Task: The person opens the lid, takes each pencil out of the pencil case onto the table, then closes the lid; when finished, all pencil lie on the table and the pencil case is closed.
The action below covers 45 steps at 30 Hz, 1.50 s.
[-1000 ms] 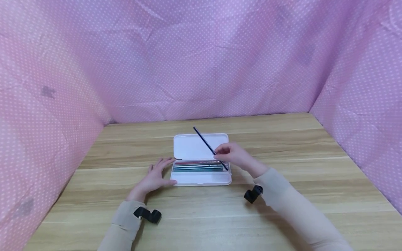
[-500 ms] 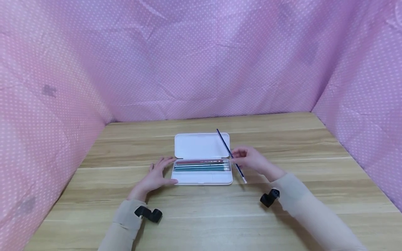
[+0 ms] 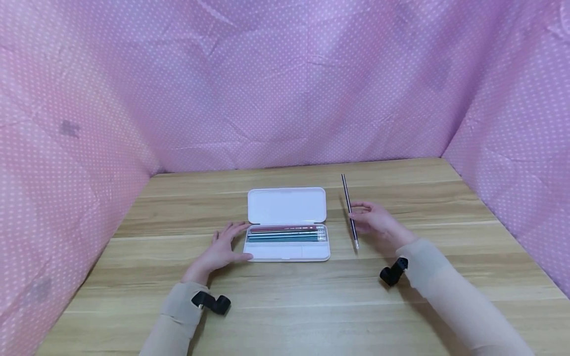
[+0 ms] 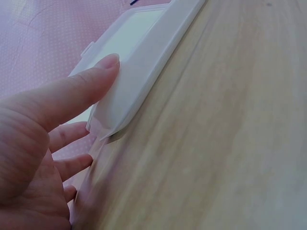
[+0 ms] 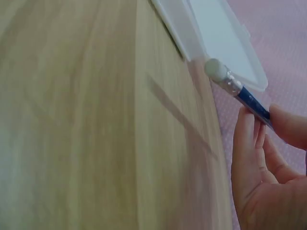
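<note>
While the left hand (image 3: 222, 249) rests at the left end of the case (image 3: 276, 251), the right hand (image 3: 378, 222) holds one pencil (image 3: 347, 195) to the right of it, apart from the case; right grip: narrow, thumb and finger pinching the shaft; left grip: wide, fingers spread, thumb touching the near left corner.

Pencil: one, dark blue, metal ferrule (image 5: 233, 85), pale eraser (image 5: 217, 70); held off the worktop (image 3: 285, 306), its shadow (image 5: 182, 117) falling beneath; eraser end towards the person, other end pointing away, leaning slightly left.

Case: one, white, open, flat on the worktop; lid (image 3: 287, 205) laid back on the far side; far compartment with a pencil row (image 3: 285, 237), side by side, one reddish at the back, teal ones in front, pale ends at the right; near section plain white.

Sleeves (image 3: 445, 291): two, beige; a small black camera (image 3: 394, 272) at each wrist.

Worktop: light wood grain, streaked in brown; cloth (image 3: 285, 99): pink with white dots, creased, hung behind and at both sides; greyish patches on the left part.
</note>
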Available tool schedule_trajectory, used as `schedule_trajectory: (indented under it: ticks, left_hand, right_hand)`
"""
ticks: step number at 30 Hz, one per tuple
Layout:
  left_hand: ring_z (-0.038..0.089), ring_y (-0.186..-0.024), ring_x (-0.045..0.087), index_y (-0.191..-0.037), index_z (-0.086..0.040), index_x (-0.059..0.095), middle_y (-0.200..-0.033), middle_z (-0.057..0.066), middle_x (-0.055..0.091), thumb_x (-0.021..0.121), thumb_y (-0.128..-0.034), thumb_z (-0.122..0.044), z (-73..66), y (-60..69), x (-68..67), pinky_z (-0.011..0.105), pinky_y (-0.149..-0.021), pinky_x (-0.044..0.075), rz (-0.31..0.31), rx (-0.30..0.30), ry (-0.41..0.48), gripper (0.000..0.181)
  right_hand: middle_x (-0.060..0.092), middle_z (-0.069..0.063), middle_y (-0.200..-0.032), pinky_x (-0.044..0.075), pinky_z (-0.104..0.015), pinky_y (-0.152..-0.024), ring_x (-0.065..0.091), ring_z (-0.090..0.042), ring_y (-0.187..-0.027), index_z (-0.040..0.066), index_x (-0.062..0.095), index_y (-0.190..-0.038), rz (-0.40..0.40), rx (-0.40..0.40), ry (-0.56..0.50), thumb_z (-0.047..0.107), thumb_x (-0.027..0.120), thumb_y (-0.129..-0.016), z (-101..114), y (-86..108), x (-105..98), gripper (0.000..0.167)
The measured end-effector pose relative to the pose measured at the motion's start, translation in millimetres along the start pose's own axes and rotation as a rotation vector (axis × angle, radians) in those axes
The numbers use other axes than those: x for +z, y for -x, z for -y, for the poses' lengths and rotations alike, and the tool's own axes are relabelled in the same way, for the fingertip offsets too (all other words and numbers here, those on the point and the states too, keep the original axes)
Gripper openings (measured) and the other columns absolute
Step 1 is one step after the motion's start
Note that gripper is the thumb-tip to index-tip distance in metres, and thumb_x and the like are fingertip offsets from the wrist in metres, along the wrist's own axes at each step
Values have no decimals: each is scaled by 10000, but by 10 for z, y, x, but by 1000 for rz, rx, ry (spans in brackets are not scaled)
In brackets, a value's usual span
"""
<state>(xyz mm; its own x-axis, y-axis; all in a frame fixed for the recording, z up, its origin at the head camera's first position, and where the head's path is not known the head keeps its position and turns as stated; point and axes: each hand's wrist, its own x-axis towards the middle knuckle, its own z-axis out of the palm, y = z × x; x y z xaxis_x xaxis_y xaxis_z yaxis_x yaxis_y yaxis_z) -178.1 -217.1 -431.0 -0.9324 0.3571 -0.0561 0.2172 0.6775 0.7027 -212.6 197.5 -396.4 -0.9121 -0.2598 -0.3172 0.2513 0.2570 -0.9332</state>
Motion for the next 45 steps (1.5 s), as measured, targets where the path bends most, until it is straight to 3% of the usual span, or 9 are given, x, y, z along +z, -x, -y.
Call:
schedule_trajectory:
  ticks: [5, 8, 13, 20, 25, 38, 45]
  left_hand:
    - [457, -1423, 44, -1431, -142, 395, -1520, 189, 280, 806, -732, -309, -7, 0, -4, 666, -1078, -91, 4, -4, 4, 828]
    - [454, -1424, 42, -1433, -139, 391, -1521, 188, 278, 805, -732, -308, -14, 0, -5, 664, -1079, -93, 7, -8, 8, 832]
    - [448, -1428, 34, -1438, -136, 383, -1525, 184, 271, 801, -738, -307, -23, 4, -10, 658, -1083, -98, 11, -12, 9, 833]
    - [449, -1428, 39, -1436, -136, 389, -1524, 181, 276, 799, -737, -312, -26, 11, -9, 658, -1086, -94, 11, -13, 1, 830]
    - [451, -1427, 41, -1438, -138, 388, -1526, 180, 275, 799, -738, -310, -25, 12, -10, 658, -1085, -96, 8, -9, 3, 829]
    - [447, -1428, 33, -1434, -139, 396, -1522, 184, 280, 795, -743, -320, -28, 20, -8, 650, -1087, -102, 12, -7, 14, 818]
    - [457, -1423, 47, -1432, -123, 397, -1516, 191, 287, 800, -736, -311, -25, 16, -5, 657, -1081, -96, 5, 0, 27, 826]
  right_hand:
    - [591, 6, -962, 535, -194, -754, 574, -45, -823, -82, 346, -1375, -50, 47, -77, 86, 557, -942, -29, -65, -40, 510]
    - [565, 53, -877, 528, -177, -696, 561, -32, -773, -88, 366, -1348, -62, 60, -86, 62, 562, -930, -45, -106, -46, 485]
    - [565, -10, -923, 538, -179, -678, 569, -38, -743, -87, 398, -1325, -76, 78, -7, 40, 572, -911, -40, -177, -31, 466]
    - [550, -192, -1164, 558, -224, -645, 586, -92, -713, -63, 512, -1241, -141, 97, 273, 45, 652, -851, 22, -270, 60, 428]
    - [542, -195, -1096, 562, -242, -612, 582, -141, -708, -58, 547, -1170, -170, 81, 385, 32, 675, -820, 33, -310, 122, 383]
    - [559, -169, -977, 573, -273, -590, 594, -145, -627, -56, 541, -1129, -190, 96, 388, 12, 698, -806, 51, -314, 176, 365]
    - [611, -203, -1037, 577, -279, -610, 614, -157, -680, -54, 534, -1143, -181, 95, 401, 42, 696, -831, 74, -266, 188, 364]
